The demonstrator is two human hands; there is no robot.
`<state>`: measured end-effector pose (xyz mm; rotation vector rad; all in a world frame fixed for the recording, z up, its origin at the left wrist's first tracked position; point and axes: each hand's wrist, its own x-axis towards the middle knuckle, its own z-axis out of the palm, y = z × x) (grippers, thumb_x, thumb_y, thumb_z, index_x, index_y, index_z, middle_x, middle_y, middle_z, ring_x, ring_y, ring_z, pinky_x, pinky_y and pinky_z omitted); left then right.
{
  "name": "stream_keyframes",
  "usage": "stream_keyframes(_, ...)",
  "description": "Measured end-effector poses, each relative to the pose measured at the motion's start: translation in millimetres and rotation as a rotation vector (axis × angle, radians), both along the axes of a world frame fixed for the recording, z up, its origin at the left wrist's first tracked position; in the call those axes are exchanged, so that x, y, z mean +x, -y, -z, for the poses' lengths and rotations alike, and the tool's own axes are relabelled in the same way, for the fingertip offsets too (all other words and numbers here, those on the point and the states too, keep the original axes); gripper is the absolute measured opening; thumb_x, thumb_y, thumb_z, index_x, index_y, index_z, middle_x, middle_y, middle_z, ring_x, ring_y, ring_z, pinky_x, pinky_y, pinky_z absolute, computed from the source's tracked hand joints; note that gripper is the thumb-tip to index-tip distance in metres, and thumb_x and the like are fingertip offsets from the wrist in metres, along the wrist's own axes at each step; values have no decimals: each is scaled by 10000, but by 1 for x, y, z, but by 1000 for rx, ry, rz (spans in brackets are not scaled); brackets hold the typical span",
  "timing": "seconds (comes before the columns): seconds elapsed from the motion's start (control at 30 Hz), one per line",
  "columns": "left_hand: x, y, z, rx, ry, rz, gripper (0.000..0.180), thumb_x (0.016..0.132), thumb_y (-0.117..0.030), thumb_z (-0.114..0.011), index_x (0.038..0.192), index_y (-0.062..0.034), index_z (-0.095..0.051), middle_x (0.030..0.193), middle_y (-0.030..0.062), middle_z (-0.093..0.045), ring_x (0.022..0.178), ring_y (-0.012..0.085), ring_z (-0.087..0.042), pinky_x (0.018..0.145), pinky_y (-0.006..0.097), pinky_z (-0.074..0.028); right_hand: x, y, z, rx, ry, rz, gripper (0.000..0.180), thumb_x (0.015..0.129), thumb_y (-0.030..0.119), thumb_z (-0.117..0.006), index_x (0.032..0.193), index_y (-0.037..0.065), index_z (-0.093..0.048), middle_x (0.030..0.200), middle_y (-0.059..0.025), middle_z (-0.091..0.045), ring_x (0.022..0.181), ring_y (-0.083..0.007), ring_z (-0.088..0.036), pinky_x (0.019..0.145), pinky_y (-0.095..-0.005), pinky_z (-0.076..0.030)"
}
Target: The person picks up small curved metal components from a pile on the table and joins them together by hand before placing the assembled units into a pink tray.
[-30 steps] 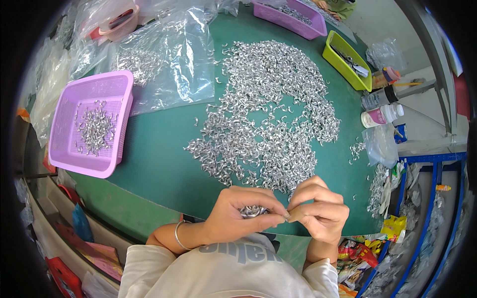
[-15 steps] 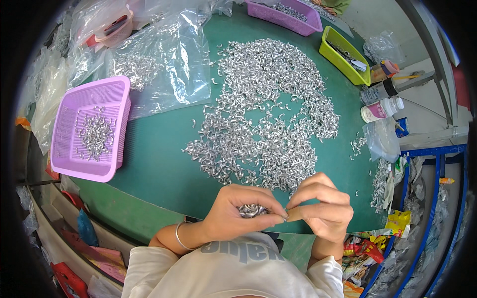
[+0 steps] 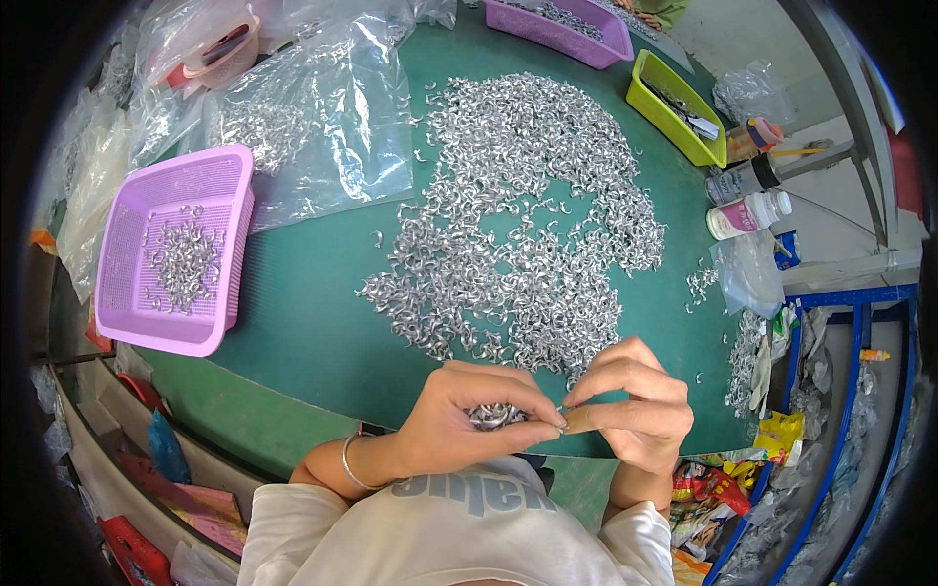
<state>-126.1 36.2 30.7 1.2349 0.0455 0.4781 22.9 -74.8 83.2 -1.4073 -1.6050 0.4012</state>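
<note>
Cupped over several small curved silver metal pieces [image 3: 495, 415], my left hand [image 3: 467, 415] is closed, its thumb and forefinger meeting at one small piece. My right hand [image 3: 635, 402] pinches at the same spot, thumb and forefinger together against the left fingertips. The tiny piece between the fingertips is mostly hidden. Just beyond both hands, a wide heap of the same curved metal pieces [image 3: 547, 137] spreads over the green tabletop [image 3: 303, 313]. A purple plastic basket [image 3: 122, 249] at the left holds a smaller pile of these pieces.
Clear plastic bags [image 3: 376, 146] lie at the back left beside a pink basket [image 3: 234, 66]. Along the far right stand a green basket [image 3: 710, 148], a white bottle [image 3: 747, 215] and blue shelving [image 3: 860, 391]. Another purple basket [image 3: 611, 49] sits at the back, near another person's hand [image 3: 645, 18].
The whole view has shifted very slightly. Both hands keep nearly the same pose, fingertips still together.
</note>
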Motion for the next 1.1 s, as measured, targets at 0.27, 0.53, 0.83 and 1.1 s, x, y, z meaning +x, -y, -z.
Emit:
stream_keyframes(0.27, 2, 2, -2, -17, -3, -37, 115, 669, 58, -678, 777, 21, -664, 726, 112, -640, 641, 150, -593, 552, 248, -446, 0, 1, 0, -1, 12, 1, 182, 542, 43, -615, 716, 39, -669, 765, -62, -609, 699, -200, -523, 603, -296, -421)
stream_keyframes(0.53, 5, 12, 6, -823, -248, 159, 130, 853, -80, -550, 943, 6, -584, 690, 7, -514, 561, 51, -408, 464, 177, -299, 8, 9, 20, -47, -198, 156, 88, 631, -25, -624, 714, 1, -638, 770, -86, -604, 712, -213, -547, 637, -304, -431)
stream_keyframes(0.83, 12, 18, 21, -1083, -316, 166, 194, 913, -182, -469, 978, -7, -521, 728, 5, -450, 533, 12, -345, 413, 141, -284, 19, 22, 93, -258, -250, 661, 123, 733, -61, -616, 847, -21, -594, 829, -41, -586, 730, -81, -500, 663, -214, -398)
stream_keyframes(1.1, 24, 27, 26, -1180, -423, 148, 208, 917, -191, -468, 989, -5, -526, 795, 6, -477, 541, 11, -345, 411, 131, -283, -9, 37, 64, -141, -181, 498, 200, 677, -25, -653, 873, -13, -615, 900, -116, -591, 806, -238, -538, 713, -312, -429)
